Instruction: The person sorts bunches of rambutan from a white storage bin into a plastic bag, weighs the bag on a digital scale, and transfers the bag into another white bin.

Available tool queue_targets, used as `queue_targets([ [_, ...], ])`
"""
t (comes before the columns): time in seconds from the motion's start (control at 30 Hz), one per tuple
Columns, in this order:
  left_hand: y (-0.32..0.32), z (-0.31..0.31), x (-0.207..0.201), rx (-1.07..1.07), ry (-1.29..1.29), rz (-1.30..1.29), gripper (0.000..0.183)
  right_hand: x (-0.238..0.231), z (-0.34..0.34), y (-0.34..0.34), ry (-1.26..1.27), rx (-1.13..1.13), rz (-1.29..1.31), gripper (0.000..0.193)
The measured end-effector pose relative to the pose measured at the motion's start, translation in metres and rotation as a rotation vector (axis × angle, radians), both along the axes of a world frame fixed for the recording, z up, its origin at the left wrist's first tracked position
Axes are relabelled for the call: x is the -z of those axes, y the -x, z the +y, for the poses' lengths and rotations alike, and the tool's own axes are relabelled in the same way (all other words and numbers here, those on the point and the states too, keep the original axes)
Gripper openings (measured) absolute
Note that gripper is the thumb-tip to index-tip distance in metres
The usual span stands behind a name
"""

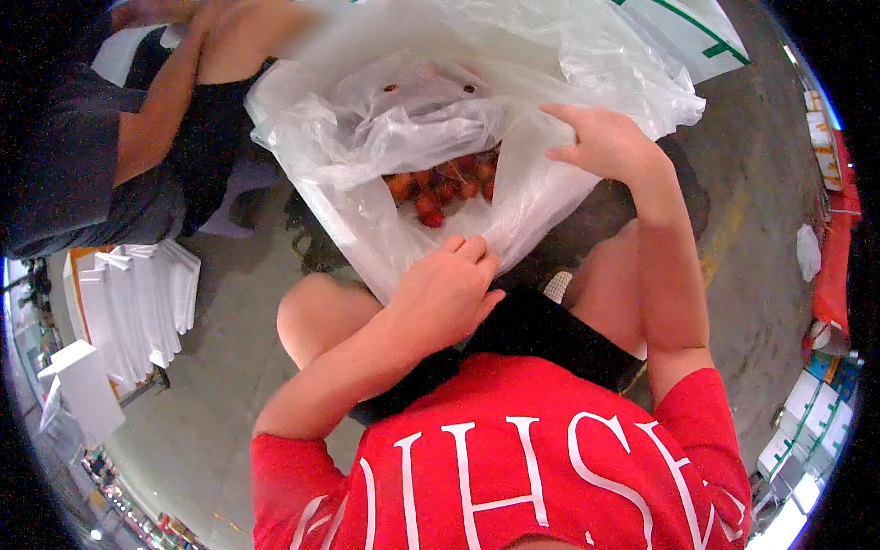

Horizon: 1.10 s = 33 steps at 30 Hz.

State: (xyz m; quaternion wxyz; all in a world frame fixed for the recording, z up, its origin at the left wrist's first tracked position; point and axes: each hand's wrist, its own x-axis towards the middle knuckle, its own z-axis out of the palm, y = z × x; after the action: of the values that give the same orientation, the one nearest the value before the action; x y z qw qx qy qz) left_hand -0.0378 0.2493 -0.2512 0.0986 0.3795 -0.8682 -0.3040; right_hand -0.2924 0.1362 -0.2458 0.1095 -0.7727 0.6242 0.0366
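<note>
The hands work at a white plastic sheet (541,183): the left hand (447,286) bends its fingers at the near edge, though whether it grips is unclear, and the right hand (610,145) spreads wide at the right side. Red fruit (445,188) lies in the sheet's opening, beyond the left hand. Another person's arm (163,119) shows at upper left.

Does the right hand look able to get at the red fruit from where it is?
Probably yes: the right hand is near the gap in the white plastic, where some red fruit shows. Loose folds around that gap might narrow the way.
</note>
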Motion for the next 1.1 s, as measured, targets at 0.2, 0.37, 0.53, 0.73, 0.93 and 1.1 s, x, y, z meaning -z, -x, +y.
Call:
queue_targets([
  [0.2,-0.022,-0.075,0.011,0.034,-0.461,-0.016,0.026,0.009,-0.017,-0.095,-0.373,-0.362,-0.048,0.027],
  [0.37,-0.088,-0.182,0.065,-0.003,-0.492,-0.238,0.046,0.088,-0.036,-0.084,-0.331,-0.400,-0.400,0.058],
  [0.53,-0.097,-0.236,0.028,-0.587,0.546,0.085,0.047,0.046,-0.067,-0.065,-0.009,-0.114,-0.412,0.088],
  [0.73,-0.043,-0.147,0.077,0.000,-0.136,-0.316,0.026,0.070,-0.034,-0.093,-0.509,-0.527,-0.254,0.043],
  [0.93,-0.044,-0.080,0.087,0.681,-0.330,-1.047,0.044,0.069,-0.002,-0.100,-0.806,-0.745,-0.113,0.041],
  [1.1,-0.036,-0.117,0.107,0.486,-0.387,-1.011,0.032,0.038,0.006,-0.088,-0.903,-0.586,-0.204,0.059],
])
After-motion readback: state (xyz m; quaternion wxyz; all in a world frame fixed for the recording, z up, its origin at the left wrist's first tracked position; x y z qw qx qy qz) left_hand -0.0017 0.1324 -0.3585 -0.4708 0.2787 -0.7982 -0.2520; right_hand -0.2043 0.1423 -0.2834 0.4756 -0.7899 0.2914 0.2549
